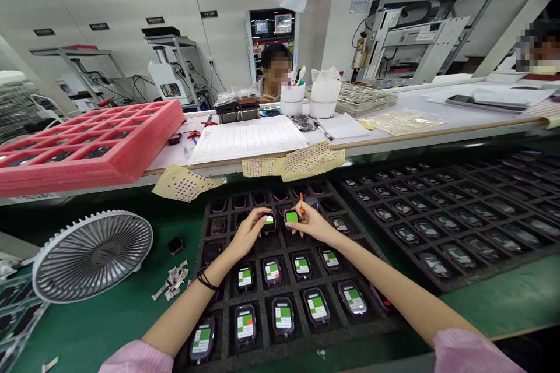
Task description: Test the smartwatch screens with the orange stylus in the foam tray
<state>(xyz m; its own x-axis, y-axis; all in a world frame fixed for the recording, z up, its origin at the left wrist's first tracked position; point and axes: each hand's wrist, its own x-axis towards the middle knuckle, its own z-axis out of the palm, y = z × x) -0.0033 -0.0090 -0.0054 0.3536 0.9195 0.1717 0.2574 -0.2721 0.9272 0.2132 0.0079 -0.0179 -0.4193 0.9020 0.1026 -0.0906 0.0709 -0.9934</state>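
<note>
My left hand (247,234) pinches a small black device with a green-lit screen (268,221) at the top of a black foam tray (280,326). My right hand (312,222) grips a similar device (291,217), and a thin orange piece (301,204) sticks up by its fingers. The two devices sit close together, and my fingers partly hide them. Rows of matching devices (272,272) with green and white screens lie in the tray's pockets below my wrists. The upper pockets hold dark, unlit devices.
A second black tray of devices (437,215) lies to the right, and a round grey fan (91,256) to the left. Sheets of dotted stickers (186,183) hang over the bench edge. A pink foam tray (87,140) rests on the upper shelf, and a person (271,70) sits beyond it.
</note>
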